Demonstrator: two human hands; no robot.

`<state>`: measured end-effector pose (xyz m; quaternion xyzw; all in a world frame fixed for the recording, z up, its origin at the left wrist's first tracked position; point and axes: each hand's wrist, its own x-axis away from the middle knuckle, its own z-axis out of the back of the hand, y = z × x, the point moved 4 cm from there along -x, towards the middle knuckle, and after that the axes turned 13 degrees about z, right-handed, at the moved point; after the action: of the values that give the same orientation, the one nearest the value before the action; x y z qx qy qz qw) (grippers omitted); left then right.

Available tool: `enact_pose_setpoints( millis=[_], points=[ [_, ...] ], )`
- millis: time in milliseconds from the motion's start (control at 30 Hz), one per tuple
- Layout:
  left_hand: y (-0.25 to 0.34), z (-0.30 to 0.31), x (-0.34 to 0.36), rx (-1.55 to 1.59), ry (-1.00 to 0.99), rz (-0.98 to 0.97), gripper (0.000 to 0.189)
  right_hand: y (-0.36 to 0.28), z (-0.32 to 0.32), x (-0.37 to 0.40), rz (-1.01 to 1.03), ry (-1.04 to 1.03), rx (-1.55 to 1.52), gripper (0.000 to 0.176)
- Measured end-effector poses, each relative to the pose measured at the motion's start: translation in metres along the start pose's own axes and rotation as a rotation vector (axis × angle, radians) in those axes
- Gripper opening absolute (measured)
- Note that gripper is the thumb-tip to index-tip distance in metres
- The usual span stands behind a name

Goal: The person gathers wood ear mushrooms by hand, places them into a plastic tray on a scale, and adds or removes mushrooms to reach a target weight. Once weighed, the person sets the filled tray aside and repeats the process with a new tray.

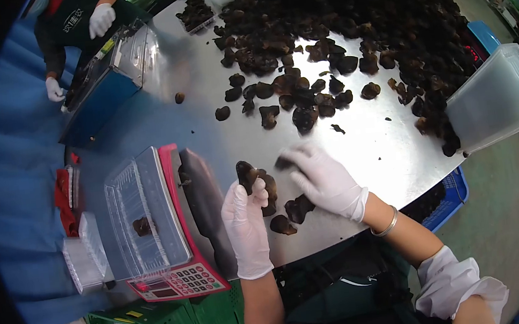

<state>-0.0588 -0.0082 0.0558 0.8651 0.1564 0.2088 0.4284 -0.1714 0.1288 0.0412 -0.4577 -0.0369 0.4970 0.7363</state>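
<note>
My left hand (247, 226), in a white glove, is closed around dark brown wood ear mushrooms (247, 174), one of them standing up above the thumb. My right hand (328, 180), also gloved, is blurred by motion. A smeared dark wood ear piece (283, 162) shows at its fingertips, pinched between them as far as I can make out. Below my hands, near the table's front edge, lie a loose wood ear (282, 225) and a darker folded piece (299, 208).
A large heap of wood ears (344, 7) covers the far side of the steel table (191, 115). On my left, a red-rimmed scale (180, 218) carries a clear plastic tray (122, 208) with one piece inside. A translucent bin (496, 96) stands right. A gloved co-worker (78, 29) is behind a machine (105, 77).
</note>
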Motion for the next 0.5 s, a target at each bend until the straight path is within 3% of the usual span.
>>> enact_pose_setpoints(
  millis=[67, 100, 167, 200, 267, 333, 400, 433, 467, 500],
  points=[
    [0.000, 0.007, -0.002, -0.037, 0.038, -0.025, 0.032, -0.008, -0.005, -0.005, 0.123, -0.036, -0.246, 0.041],
    [0.002, 0.012, -0.004, -0.216, 0.173, -0.078, 0.033, -0.007, -0.001, -0.007, 0.123, -0.031, -0.242, 0.041],
    [0.009, 0.017, -0.005, -0.496, 0.413, -0.128, 0.027, 0.002, 0.017, -0.003, 0.096, 0.038, -0.082, 0.044],
    [0.007, 0.024, -0.010, -0.492, 0.405, -0.129, 0.027, 0.011, 0.023, 0.004, 0.095, 0.042, -0.074, 0.044],
    [0.002, 0.042, -0.016, -0.978, 0.491, -0.289, 0.023, 0.031, 0.038, 0.026, 0.136, 0.004, 0.246, 0.047],
    [-0.007, 0.046, -0.018, -1.283, 0.434, -0.385, 0.028, 0.044, 0.059, 0.052, -0.074, 0.025, 0.510, 0.050],
    [-0.005, 0.034, -0.014, -1.356, 0.405, -0.430, 0.033, 0.037, 0.092, 0.067, -0.209, 0.035, 0.435, 0.051],
    [-0.001, 0.029, -0.012, -1.255, 0.441, -0.446, 0.035, 0.031, 0.100, 0.076, -0.182, 0.188, 0.338, 0.048],
    [0.003, 0.024, -0.008, -1.157, 0.473, -0.454, 0.036, 0.013, 0.112, 0.074, -0.179, 0.189, 0.346, 0.048],
    [0.013, 0.018, 0.000, -0.898, 0.481, -0.434, 0.042, -0.018, 0.131, 0.068, -0.167, 0.313, 0.146, 0.045]
  ],
)
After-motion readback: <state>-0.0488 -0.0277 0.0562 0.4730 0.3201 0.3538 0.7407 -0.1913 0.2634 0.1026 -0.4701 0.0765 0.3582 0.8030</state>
